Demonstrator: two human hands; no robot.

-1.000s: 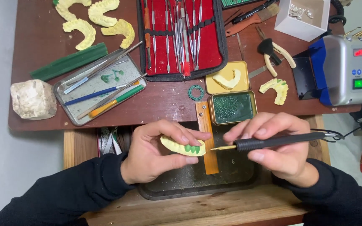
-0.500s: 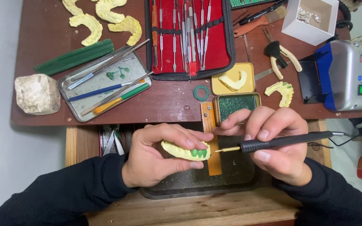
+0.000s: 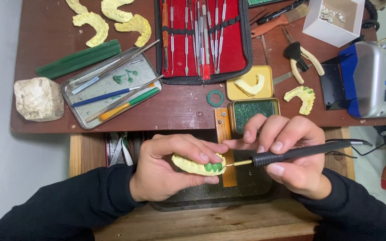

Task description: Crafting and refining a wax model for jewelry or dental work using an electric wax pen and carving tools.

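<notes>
While the cast (image 3: 193, 166) is gripped in the left hand (image 3: 166, 172), the right hand (image 3: 291, 163), at three o'clock, is closed round the pen (image 3: 300, 153); green wax (image 3: 213, 167) could be gouged by a slip.

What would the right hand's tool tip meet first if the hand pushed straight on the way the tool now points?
Most likely the green wax teeth on the yellow dental cast in the left hand; the right hand aims the black tool leftward at them.
</notes>
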